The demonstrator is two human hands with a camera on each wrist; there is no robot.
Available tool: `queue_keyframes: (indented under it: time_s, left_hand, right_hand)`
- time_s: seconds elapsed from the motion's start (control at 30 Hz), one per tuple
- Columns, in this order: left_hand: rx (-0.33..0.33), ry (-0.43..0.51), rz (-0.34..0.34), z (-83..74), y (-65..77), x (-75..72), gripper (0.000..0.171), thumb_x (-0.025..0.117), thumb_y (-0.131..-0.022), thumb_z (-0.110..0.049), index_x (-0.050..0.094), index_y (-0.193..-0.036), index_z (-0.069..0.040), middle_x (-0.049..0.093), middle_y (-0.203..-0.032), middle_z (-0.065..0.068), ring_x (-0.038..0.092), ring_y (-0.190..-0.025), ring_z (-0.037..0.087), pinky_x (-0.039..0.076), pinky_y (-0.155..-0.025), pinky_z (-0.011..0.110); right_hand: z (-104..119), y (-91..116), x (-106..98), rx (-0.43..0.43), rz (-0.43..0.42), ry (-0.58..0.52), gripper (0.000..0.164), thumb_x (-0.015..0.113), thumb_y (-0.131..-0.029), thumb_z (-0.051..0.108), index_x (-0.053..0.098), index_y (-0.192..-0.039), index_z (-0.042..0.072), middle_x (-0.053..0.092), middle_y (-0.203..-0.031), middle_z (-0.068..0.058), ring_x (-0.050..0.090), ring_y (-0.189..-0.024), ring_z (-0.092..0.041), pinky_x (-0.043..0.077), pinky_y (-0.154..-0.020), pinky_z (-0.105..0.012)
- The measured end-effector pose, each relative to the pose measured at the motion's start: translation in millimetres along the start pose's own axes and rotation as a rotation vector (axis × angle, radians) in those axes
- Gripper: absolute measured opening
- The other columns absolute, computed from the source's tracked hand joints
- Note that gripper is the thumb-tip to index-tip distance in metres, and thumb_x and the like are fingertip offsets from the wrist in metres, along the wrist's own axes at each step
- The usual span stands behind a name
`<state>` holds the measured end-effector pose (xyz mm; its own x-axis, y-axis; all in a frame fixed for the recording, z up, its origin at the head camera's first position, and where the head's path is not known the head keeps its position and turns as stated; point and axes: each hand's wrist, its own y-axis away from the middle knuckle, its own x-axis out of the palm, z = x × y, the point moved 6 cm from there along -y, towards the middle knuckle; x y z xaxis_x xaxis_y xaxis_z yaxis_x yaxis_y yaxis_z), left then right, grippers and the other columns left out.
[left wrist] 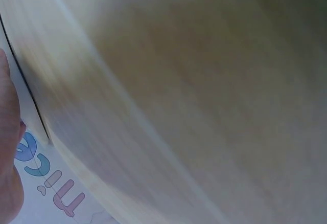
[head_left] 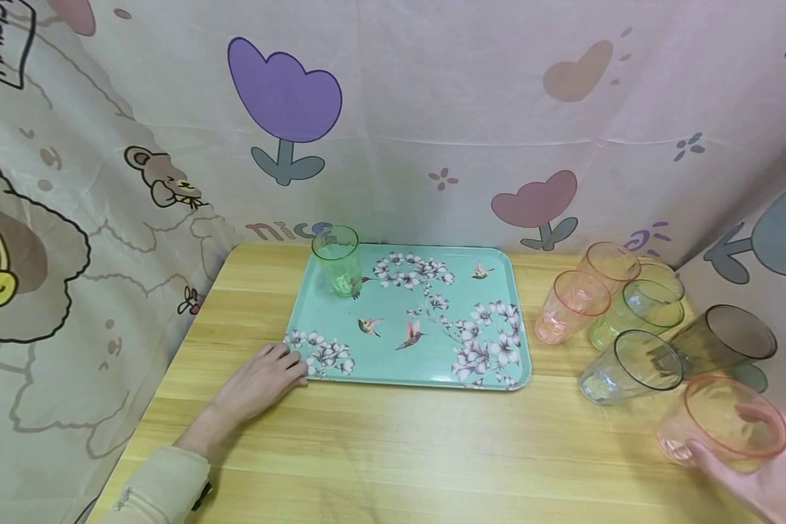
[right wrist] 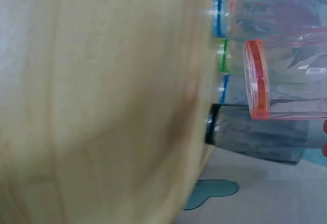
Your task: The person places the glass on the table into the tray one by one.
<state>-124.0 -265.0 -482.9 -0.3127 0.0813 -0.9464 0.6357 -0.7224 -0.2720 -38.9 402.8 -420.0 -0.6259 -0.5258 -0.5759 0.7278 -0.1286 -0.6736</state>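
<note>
A light blue tray (head_left: 393,356) with flowers and birds lies on the table. At its near left corner is my left hand (head_left: 265,378), fingers bent over the rim; the fingertips are partly hidden. The left wrist view catches only part of this hand (left wrist: 7,147) at its edge. On the far left of the tray stands a green clear tumbler (head_left: 338,266). My right hand (head_left: 769,466) grips a pink clear tumbler (head_left: 681,429) at the right, its thumb on the near side. In the right wrist view, the base of this tumbler (right wrist: 258,78) is off the table.
Beside the tray, at the right, stand two pink tumblers (head_left: 550,320), a green one (head_left: 605,331), a clear one with a dark rim (head_left: 602,382) and a grey one (head_left: 701,338). Another tumbler is partly hidden behind the green one. Printed curtains (head_left: 399,94) border the wooden table (head_left: 432,451).
</note>
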Motion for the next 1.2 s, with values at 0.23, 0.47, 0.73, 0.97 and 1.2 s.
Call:
queue_keyframes:
  time_s: [0.23,0.47,0.73,0.97,1.2]
  left_hand:
    - [0.004,-0.008,0.003,-0.4,0.1,0.2,0.018,0.064,-0.098,-0.036,0.060,-0.094,-0.019,0.057,-0.089,-0.004,0.054,-0.088,0.019,0.054,-0.092,0.043]
    - [-0.001,0.001,0.004,-0.1,0.2,-0.1,0.017,0.065,-0.097,-0.035,0.060,-0.094,-0.019,0.056,-0.089,-0.004,0.053,-0.088,0.019,0.054,-0.092,0.043]
    - [-0.001,-0.002,0.008,0.5,0.9,1.0,0.018,0.065,-0.097,-0.036,0.060,-0.094,-0.019,0.057,-0.089,-0.004,0.054,-0.089,0.019,0.054,-0.093,0.043]
    - [-0.001,-0.004,0.012,0.4,0.7,0.6,0.019,0.065,-0.097,-0.036,0.059,-0.093,-0.019,0.057,-0.089,-0.004,0.054,-0.088,0.019,0.054,-0.093,0.043]
    - [-0.009,-0.001,0.022,0.5,0.1,0.4,0.018,0.066,-0.096,-0.036,0.060,-0.094,-0.019,0.058,-0.089,-0.004,0.055,-0.089,0.019,0.054,-0.095,0.043]
  right_hand:
    - [29.5,-9.7,-2.3,-0.135,-0.056,-0.037,0.109,0.062,-0.073,0.092,0.062,-0.092,-0.015,0.051,-0.117,0.033,0.034,-0.122,0.024,0.022,-0.103,-0.002]
    - [57.0,-33.9,-5.2,-0.339,0.044,-0.022,0.108,0.063,-0.069,0.095,0.061,-0.077,-0.013,0.060,-0.062,-0.021,0.047,-0.095,0.024,0.035,-0.068,-0.008]
    - [93.1,-41.6,0.8,-0.490,0.062,0.128,0.103,0.047,-0.079,0.093,0.066,-0.086,-0.007,0.066,-0.071,-0.023,0.053,-0.058,-0.039,0.034,-0.053,-0.038]
    - [123.5,-37.0,12.2,-0.540,-0.069,0.133,0.101,0.044,-0.083,0.091,0.067,-0.087,-0.007,0.065,-0.073,-0.022,0.055,-0.066,-0.042,0.034,-0.063,-0.048]
    - [144.2,-37.6,26.7,-0.554,-0.092,0.088,0.099,0.047,-0.084,0.090,0.069,-0.091,-0.006,0.064,-0.075,-0.024,0.055,-0.073,-0.043,0.034,-0.070,-0.052]
